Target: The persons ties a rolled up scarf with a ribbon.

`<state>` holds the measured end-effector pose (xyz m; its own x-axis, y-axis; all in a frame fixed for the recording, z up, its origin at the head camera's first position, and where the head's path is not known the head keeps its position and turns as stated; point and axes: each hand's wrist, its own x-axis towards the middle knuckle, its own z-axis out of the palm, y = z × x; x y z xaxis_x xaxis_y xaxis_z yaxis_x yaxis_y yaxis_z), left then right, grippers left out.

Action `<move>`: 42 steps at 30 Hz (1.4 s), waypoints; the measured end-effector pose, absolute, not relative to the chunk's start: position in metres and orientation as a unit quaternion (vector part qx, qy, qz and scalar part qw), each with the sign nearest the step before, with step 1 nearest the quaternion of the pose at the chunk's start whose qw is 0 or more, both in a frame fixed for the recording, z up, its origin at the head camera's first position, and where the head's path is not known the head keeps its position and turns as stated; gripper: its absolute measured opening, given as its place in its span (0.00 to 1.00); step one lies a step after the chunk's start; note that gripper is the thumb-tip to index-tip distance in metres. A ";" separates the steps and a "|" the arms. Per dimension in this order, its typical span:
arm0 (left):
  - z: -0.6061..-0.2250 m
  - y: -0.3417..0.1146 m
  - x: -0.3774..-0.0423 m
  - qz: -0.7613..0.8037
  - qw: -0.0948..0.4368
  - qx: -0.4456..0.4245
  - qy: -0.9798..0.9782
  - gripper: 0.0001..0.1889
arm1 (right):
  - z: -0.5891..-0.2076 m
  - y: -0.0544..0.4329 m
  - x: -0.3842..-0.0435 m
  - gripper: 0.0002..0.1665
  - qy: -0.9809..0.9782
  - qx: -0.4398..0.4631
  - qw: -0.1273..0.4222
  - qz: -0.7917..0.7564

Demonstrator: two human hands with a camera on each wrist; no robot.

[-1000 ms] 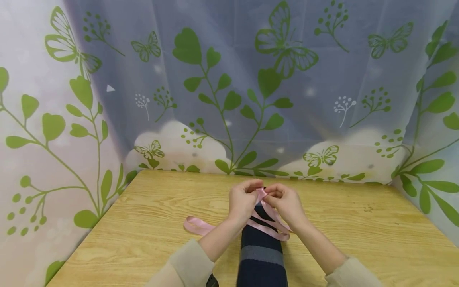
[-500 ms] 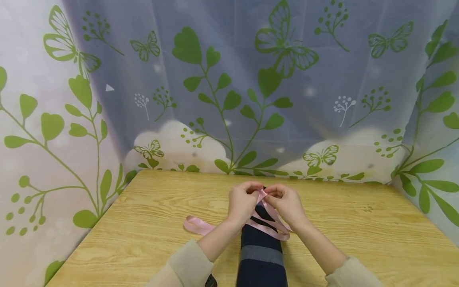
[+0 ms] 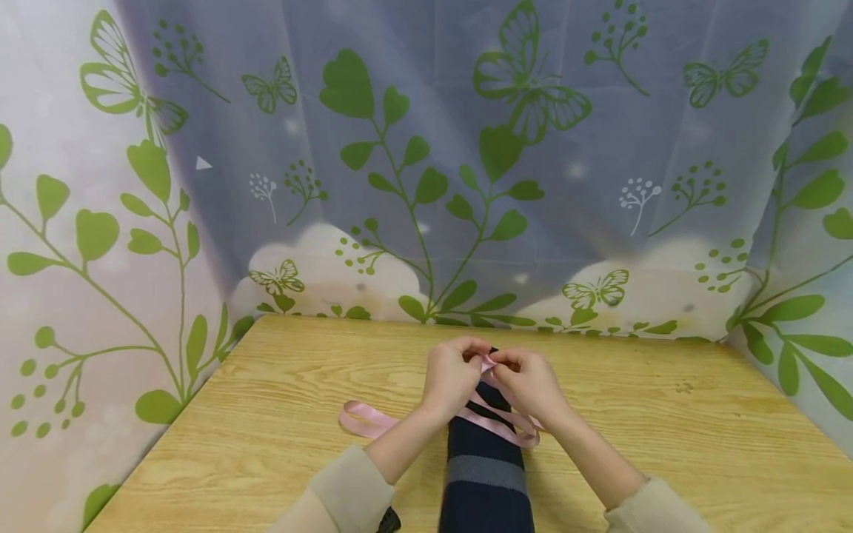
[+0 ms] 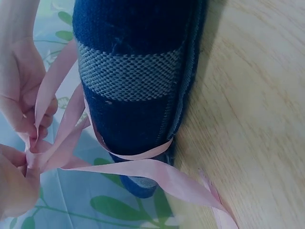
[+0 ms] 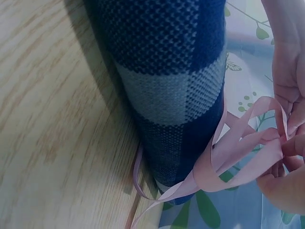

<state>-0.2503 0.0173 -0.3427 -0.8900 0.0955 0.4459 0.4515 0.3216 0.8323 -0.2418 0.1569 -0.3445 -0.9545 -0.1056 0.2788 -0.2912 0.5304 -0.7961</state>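
Observation:
A rolled-up navy cloth [image 3: 486, 511] with grey woven bands lies lengthwise on the table, pointing away from me. Pink satin ribbon [image 4: 152, 171] passes around its far part, and several loops [image 5: 259, 162] of it rise toward my fingers. Over the roll's far end, my left hand [image 3: 453, 381] pinches the ribbon between thumb and fingertips. Close against it, my right hand [image 3: 536, 385] pinches the same ribbon from the other side. The crossing of the ribbon between them is partly hidden by the fingers.
A loose ribbon loop [image 3: 366, 420] rests on the wood-grain table [image 3: 666, 429] left of the roll. Beside the left sleeve, a small dark object [image 3: 389, 520] shows at the bottom edge. Behind the table hangs a curtain [image 3: 566, 185] printed with leaves and butterflies.
The fingertips have shifted slightly and come nearer together over the ribbon, so less pink shows between them. The roll has stayed in place.

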 end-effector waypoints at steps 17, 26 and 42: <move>-0.338 0.015 -0.251 -0.544 0.138 -0.178 -0.808 0.10 | -0.348 0.159 -0.244 0.10 -0.830 0.116 0.041 0.544; -0.338 0.017 -0.251 -0.547 0.143 -0.186 -0.804 0.09 | -0.348 0.157 -0.244 0.10 -0.767 0.087 0.008 0.636; -0.338 0.015 -0.254 -0.624 0.095 -0.126 -0.765 0.09 | -0.351 0.162 -0.247 0.13 -0.712 0.137 -0.026 0.688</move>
